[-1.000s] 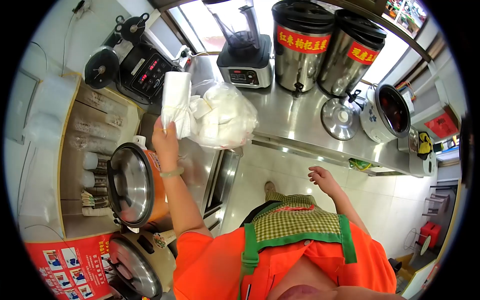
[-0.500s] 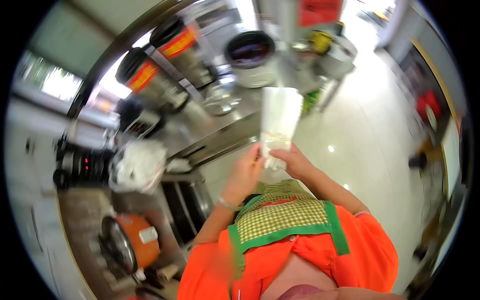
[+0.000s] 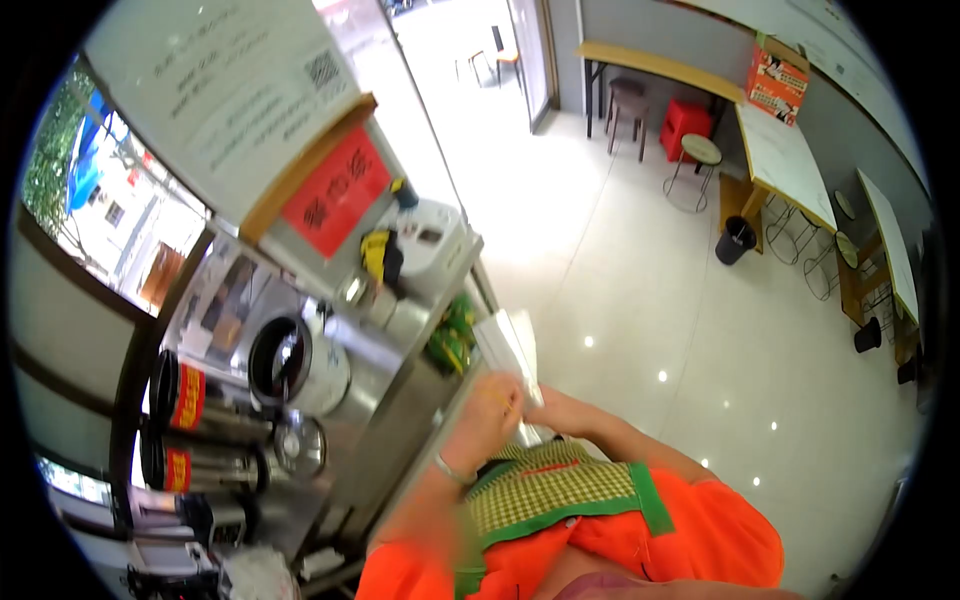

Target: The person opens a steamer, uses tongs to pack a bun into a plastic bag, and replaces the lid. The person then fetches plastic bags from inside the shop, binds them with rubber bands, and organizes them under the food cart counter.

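Note:
A roll of thin white plastic bags (image 3: 512,352) points up and away from my body, in front of the checked apron (image 3: 555,490). My left hand (image 3: 488,415) is closed round its lower end. My right hand (image 3: 545,408) is closed at the same end, close beside the left, its fingers largely hidden behind the left hand and the bags. Left of my hands runs the steel counter (image 3: 375,425), bearing an open pot with dark contents (image 3: 283,362), a round metal lid (image 3: 300,443) and steel dispensers (image 3: 215,465).
A white appliance (image 3: 428,238) stands at the counter's far end, near a red sign (image 3: 337,193). Tiled floor (image 3: 640,300) stretches ahead and right. Beyond are a stool (image 3: 700,150), a black bin (image 3: 735,241), wall tables (image 3: 785,160) and a doorway (image 3: 470,60).
The view has turned right towards the doorway and tables. My left hand has carried the white roll from beside the cookers to in front of my body, where my right hand has joined it.

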`<state>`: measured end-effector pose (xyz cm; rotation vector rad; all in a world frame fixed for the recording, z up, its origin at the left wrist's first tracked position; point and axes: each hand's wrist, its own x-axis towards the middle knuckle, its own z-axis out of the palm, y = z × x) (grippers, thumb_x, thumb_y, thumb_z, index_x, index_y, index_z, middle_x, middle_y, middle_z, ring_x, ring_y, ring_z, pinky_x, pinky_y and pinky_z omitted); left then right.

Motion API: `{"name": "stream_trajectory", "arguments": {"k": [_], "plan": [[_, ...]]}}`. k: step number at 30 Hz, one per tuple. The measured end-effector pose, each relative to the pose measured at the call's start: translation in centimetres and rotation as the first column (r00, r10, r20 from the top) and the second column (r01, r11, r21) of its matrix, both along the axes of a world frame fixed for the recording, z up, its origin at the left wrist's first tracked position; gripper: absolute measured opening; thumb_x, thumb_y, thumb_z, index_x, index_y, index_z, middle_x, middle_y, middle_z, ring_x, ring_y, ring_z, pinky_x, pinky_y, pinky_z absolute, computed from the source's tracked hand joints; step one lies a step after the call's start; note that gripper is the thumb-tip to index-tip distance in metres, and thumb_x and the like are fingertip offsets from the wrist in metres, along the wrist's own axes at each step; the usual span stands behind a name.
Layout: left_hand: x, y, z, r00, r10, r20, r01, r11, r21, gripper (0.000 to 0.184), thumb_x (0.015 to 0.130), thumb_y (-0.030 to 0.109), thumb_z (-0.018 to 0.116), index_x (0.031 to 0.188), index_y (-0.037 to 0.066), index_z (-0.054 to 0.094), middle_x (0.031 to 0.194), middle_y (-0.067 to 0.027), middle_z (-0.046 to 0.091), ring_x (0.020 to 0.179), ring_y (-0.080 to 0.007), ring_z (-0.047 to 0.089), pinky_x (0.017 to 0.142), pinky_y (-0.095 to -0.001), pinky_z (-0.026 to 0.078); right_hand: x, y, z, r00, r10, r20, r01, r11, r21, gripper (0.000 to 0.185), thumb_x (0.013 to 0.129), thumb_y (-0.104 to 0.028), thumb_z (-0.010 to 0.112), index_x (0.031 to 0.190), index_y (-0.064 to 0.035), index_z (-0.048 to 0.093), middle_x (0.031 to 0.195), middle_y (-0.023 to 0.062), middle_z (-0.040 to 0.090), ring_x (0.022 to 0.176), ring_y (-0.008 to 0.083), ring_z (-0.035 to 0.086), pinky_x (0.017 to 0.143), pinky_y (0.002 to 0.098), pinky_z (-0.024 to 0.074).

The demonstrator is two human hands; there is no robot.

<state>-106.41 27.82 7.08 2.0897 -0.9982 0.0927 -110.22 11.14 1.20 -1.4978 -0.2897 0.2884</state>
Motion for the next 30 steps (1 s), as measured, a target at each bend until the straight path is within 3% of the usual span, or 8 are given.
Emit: {"name": "stream_trajectory", "arguments": {"k": [3,5,10,12,14,17,28,30], "plan": [[5.6,-4.1,0.0,0.925,-0.185,-0.332,0.095,0.958,-0.269,0.004,0.086,0.004,0.055,0.083,0.003,0.052,0.084,-0.0103,0.059,0.079,-0.0222,0.059,0.071,-0.0341,0.047,4.6,-6.1,-0.6,0.961,0.064,-0.271,-0.031,0.992,0.124,0.057,0.08,-0.011,0.051,0.136,-0.0042,0.041,0.123,0.009,0.054,0.114,0.0194,0.049,0.099,0.0319,0.0378],[10.8,-7.0,-0.3,0.304,-0.429,-0.851,0.101,0.902,-0.419,0.008,0.09,0.004,0.047,0.091,0.003,0.055,0.079,-0.006,0.06,0.071,-0.0132,0.06,0.063,-0.0268,0.048,7.8,-11.0,-0.3,0.904,0.16,-0.396,-0.074,0.971,0.225,0.057,0.078,-0.009,0.053,0.134,-0.0015,0.044,0.119,0.0104,0.055,0.109,0.0168,0.05,0.098,0.0304,0.038],[19.8,-17.1,3.9,0.213,-0.367,-0.906,0.682,0.719,-0.131,0.034,0.095,0.005,0.036,0.122,0.004,0.056,0.077,-0.0081,0.063,0.055,-0.0102,0.056,0.052,-0.0218,0.046,12.1,-22.5,8.3,0.912,0.051,-0.406,-0.142,0.97,-0.197,0.052,0.081,-0.012,0.052,0.132,-0.0018,0.044,0.116,0.0106,0.057,0.107,0.0186,0.052,0.097,0.0313,0.0391],[23.3,-21.1,6.6,-0.096,-0.485,-0.869,0.728,0.561,-0.394,0.042,0.095,0.005,0.037,0.136,0.006,0.049,0.09,-0.0152,0.067,0.047,-0.0087,0.053,0.047,-0.0196,0.043,14.4,-26.7,8.1,0.914,0.086,-0.396,-0.222,0.924,-0.311,0.053,0.083,-0.015,0.051,0.134,-0.0024,0.042,0.117,0.0113,0.057,0.108,0.0198,0.052,0.096,0.0328,0.0399],[28.0,-24.5,5.7,-0.218,-0.531,-0.818,0.656,0.541,-0.526,0.051,0.095,0.004,0.035,0.146,0.007,0.031,0.105,-0.0231,0.065,0.041,-0.0068,0.047,0.041,-0.0173,0.039,16.7,-30.5,6.7,0.935,0.231,-0.27,-0.291,0.934,-0.206,0.049,0.085,-0.014,0.049,0.132,-0.0012,0.044,0.118,0.0123,0.057,0.109,0.0208,0.052,0.096,0.0339,0.0399],[34.4,-30.7,4.5,-0.404,-0.838,-0.365,0.128,0.344,-0.93,0.06,0.099,0.009,0.031,0.15,0.006,-0.001,0.115,-0.028,0.06,0.035,-0.0053,0.04,0.034,-0.0168,0.033,21.8,-37.4,8.0,0.94,0.213,-0.266,-0.274,0.937,-0.217,0.042,0.088,-0.012,0.05,0.128,0.0007,0.047,0.117,0.0096,0.057,0.107,0.0173,0.051,0.095,0.0314,0.0404],[57.6,-41.4,7.6,0.158,-0.986,-0.047,-0.074,0.036,-0.997,0.092,0.09,0.051,0.054,0.151,0.011,-0.002,0.128,-0.0266,0.053,0.042,-0.0087,0.048,0.041,-0.0174,0.039,45.8,-56.7,13.5,0.889,0.393,-0.237,-0.442,0.872,-0.21,0.04,0.089,-0.021,0.058,0.122,0.0015,0.054,0.103,0.0052,0.063,0.093,0.0149,0.055,0.083,0.0296,0.0454],[60.5,-42.3,7.2,0.399,-0.856,-0.328,-0.024,0.348,-0.937,0.1,0.084,0.059,0.056,0.151,0.013,-0.001,0.136,-0.0263,0.045,0.065,-0.0203,0.063,0.056,-0.0252,0.052,51.4,-57.4,13.1,0.933,0.265,-0.243,-0.298,0.948,-0.112,0.049,0.088,-0.022,0.059,0.131,-0.0002,0.048,0.111,0.0068,0.06,0.099,0.016,0.054,0.087,0.0317,0.0452]]}}
